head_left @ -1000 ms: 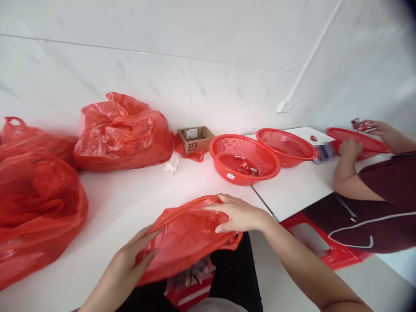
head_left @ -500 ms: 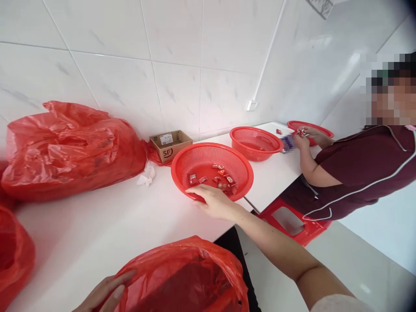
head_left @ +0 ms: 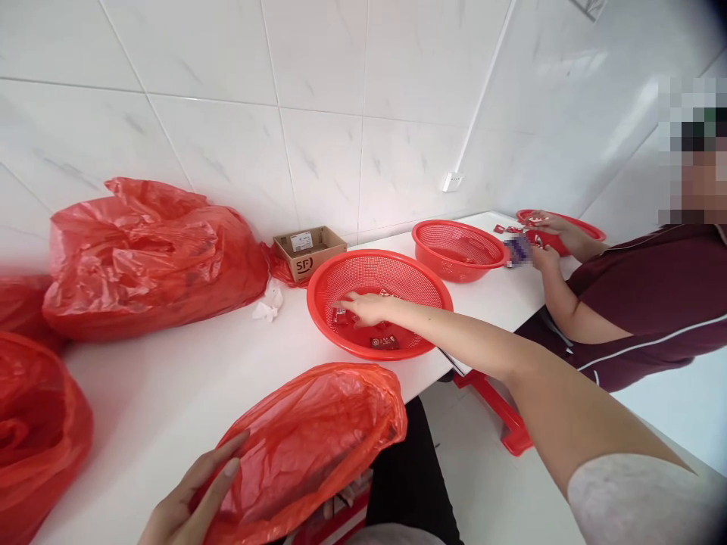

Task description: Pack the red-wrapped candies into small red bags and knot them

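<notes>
My left hand [head_left: 193,496] grips the left rim of a thin red plastic bag [head_left: 318,424], whose mouth gapes toward me at the table's front edge. Inside the near red plastic basket [head_left: 318,322], my right hand [head_left: 366,308] reaches over several small red packets with its fingers spread. One dark red packet [head_left: 385,343] lies near the basket's front wall, and another packet [head_left: 339,316] is just under my fingertips. The hand and forearm hide part of the basket's contents.
A big stuffed red bag [head_left: 153,265] rests against the wall, with an open red bag [head_left: 42,431] at left. A small cardboard box [head_left: 310,253] and crumpled tissue [head_left: 269,303] lie behind. Beyond the second basket [head_left: 460,253], a co-worker [head_left: 613,303] handles small packets.
My right hand has moved from the basket's front rim to inside it, with fingers spread. The bag's mouth has risen and tilted, my left hand still at its rim. The view has shifted slightly.
</notes>
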`<state>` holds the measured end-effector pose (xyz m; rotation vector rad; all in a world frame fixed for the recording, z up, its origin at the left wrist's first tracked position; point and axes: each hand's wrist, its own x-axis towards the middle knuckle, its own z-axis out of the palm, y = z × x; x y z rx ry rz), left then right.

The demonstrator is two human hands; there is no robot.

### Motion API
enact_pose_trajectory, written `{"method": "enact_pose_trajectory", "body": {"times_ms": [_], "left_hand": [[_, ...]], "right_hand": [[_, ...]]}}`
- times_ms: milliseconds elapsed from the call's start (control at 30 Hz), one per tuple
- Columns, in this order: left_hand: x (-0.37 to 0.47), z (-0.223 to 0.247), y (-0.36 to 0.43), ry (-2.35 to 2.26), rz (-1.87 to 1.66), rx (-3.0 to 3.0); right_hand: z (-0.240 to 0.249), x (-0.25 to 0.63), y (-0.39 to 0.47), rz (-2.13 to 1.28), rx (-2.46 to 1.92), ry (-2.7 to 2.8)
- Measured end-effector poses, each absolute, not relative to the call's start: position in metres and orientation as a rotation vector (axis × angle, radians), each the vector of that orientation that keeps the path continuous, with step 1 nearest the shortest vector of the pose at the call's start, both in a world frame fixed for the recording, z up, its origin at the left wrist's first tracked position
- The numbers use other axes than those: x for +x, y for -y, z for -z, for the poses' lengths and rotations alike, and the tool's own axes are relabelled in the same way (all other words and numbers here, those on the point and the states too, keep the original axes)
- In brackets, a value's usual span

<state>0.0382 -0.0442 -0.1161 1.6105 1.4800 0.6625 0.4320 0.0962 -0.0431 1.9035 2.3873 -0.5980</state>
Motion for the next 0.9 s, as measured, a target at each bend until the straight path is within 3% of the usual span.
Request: {"method": "enact_pose_trajectory", "body": {"times_ms": [300,533,600,700,800,900], "left_hand": [[0.045,0.099,0.056,-1.440,-0.740,1.413],[0.050,0.101,0.056,-1.381,-0.745,1.389],[0.053,0.100,0.056,-1.373,-0.749,1.365],[0.063,0.095,0.054,-1.360,-0.766,1.289],[0.075,0.090,0.053,-1.322,-0.764,1.231],[0.081,0.087,0.056,-1.315,-0.776,1.220]], "right_hand": [[0.056,0.423,-0.100,0.590,1.881,-2.358],[0.011,0.428,-0.093,0.731,1.934,-2.502],[-0.010,0.413,-0.073,0.925,1.913,-2.630],[-0.024,0.376,-0.029,1.714,1.572,-2.747],[-0.004,0.339,0.010,2.410,1.150,-2.312],[0.037,0.318,0.025,2.904,1.059,-1.815]]}}
